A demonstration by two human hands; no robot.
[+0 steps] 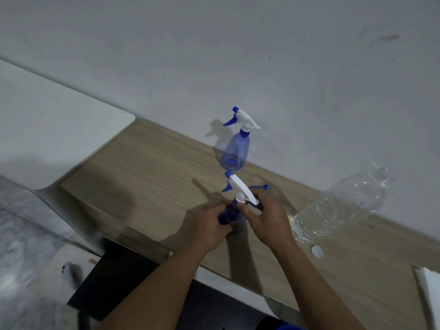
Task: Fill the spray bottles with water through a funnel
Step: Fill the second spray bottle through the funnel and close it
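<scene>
A blue spray bottle (227, 214) stands on the wooden table (147, 167) near its front edge. My left hand (212, 225) grips its body. My right hand (266, 215) holds the white trigger head (240, 188) at the bottle's neck. A second blue spray bottle (234, 151) with its white head on stands by the wall behind. A blue funnel (260, 188) shows partly behind my right hand. A large clear water bottle (338, 206) stands uncapped to the right, and its white cap (317, 251) lies on the table.
A white board (47, 129) lies at the table's left end. The wall runs close behind the table. A white object (431, 289) pokes in at the right edge. A dark stool (114, 282) stands below the table front.
</scene>
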